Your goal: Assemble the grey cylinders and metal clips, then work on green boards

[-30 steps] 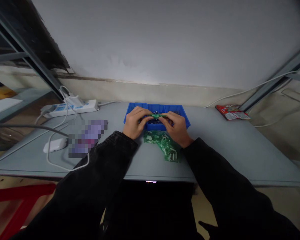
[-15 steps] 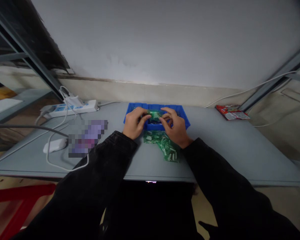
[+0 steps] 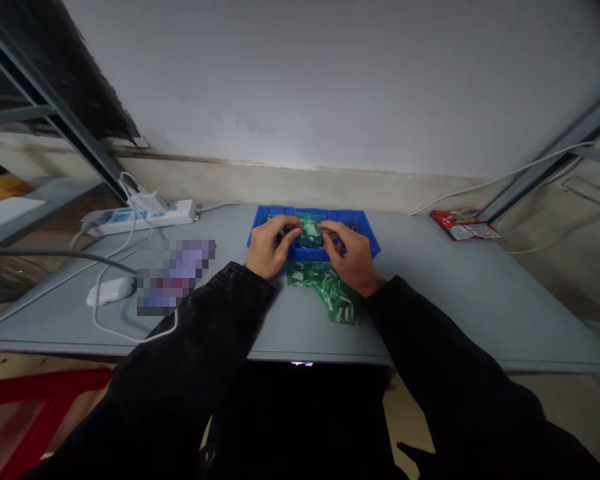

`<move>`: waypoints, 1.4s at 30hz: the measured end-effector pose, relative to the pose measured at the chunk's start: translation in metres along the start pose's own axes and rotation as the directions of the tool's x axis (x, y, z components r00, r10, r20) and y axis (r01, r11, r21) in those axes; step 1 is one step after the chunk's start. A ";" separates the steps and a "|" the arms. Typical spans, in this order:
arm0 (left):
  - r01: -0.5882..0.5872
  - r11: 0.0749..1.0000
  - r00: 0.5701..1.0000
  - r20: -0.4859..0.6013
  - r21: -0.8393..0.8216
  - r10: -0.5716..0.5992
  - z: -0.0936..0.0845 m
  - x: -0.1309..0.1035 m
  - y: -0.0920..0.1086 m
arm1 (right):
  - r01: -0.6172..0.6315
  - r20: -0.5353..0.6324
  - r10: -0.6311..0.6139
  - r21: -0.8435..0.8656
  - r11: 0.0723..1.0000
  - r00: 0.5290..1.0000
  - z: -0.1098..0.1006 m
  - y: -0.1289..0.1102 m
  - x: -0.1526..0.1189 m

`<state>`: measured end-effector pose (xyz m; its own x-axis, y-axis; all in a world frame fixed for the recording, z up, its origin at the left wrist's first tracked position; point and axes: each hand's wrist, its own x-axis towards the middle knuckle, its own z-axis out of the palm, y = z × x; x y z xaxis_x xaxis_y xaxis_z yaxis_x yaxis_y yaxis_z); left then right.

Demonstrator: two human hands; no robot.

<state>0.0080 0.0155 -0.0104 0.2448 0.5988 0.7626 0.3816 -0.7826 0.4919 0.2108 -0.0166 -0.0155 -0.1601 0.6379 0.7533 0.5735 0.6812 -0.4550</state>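
Between my hands, above the middle compartment of a blue divided tray (image 3: 307, 254), is a green see-through plastic bag (image 3: 311, 231) with small pale pieces inside. My left hand (image 3: 271, 245) pinches its left edge between thumb and fingers. On the opposite edge, my right hand (image 3: 349, 252) pinches it with the fingers bent in. Just in front of the tray lie more green bags (image 3: 337, 300) holding small whitish cylinders, partly under my right hand. What the tray compartments hold is mostly hidden; small dark bits show at the right.
To the left are a white power strip (image 3: 173, 213) with cables, a blurred-out phone-like item (image 3: 180, 273) and a white earbud case (image 3: 111, 291). A red snack packet (image 3: 464, 225) lies at the back right. The wall rises behind the grey table (image 3: 455, 300).
The bag between my hands now stands taller and more spread out. My right fingers have come down and curled in on its edge; my left hand has barely moved.
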 end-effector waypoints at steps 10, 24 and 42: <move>-0.056 0.997 0.998 0.041 0.047 0.054 -0.004 0.002 0.003 | 0.005 0.027 -0.004 -0.040 0.999 1.000 0.000 0.001 0.000; -0.086 0.996 0.994 0.064 0.033 0.084 -0.004 0.003 0.001 | 0.015 0.030 -0.015 -0.023 1.000 0.999 0.001 0.002 0.001; -0.088 0.994 0.995 0.058 0.068 0.084 -0.004 0.004 0.003 | 0.000 0.042 0.000 0.001 1.000 0.999 0.000 0.000 0.001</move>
<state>0.0065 0.0151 -0.0045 0.3275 0.5398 0.7755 0.4181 -0.8188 0.3933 0.2107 -0.0160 -0.0148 -0.1939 0.6521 0.7329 0.5730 0.6817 -0.4549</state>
